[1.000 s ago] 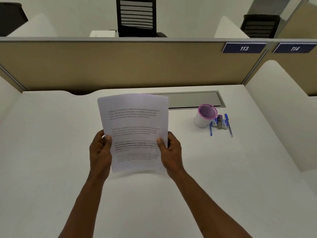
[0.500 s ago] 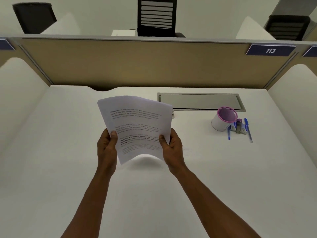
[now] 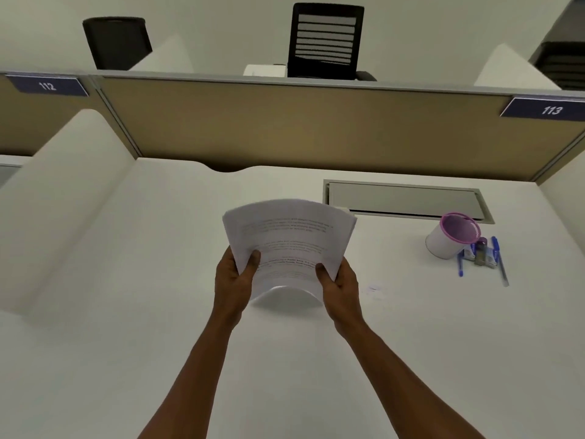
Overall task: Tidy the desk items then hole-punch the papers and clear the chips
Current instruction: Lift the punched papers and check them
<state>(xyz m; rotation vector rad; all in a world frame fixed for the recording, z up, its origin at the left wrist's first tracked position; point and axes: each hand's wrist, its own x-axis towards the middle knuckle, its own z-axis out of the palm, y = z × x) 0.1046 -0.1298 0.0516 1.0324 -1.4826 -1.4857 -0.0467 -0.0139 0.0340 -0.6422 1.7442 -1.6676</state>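
Note:
A stack of printed papers (image 3: 289, 242) is held above the middle of the white desk (image 3: 126, 343), bowed upward with its lower edge arched. My left hand (image 3: 232, 282) grips its left side, thumb on top. My right hand (image 3: 340, 286) grips its right side the same way. At the right stands a white pen cup with a pink rim (image 3: 451, 236). Beside the cup lies a small hole punch (image 3: 481, 253) between two blue pens (image 3: 500, 259). A few faint paper chips (image 3: 373, 288) lie on the desk right of my right hand.
A grey cable hatch (image 3: 405, 198) is set into the desk at the back right. A tan partition (image 3: 285, 128) closes the back, with label 113 (image 3: 550, 109). White side dividers (image 3: 63, 201) flank the desk. Black chairs (image 3: 326, 39) stand beyond.
The papers have bent into a stronger arch between my hands and sit a little lower. The view has swung left, so the cup and pens appear further right.

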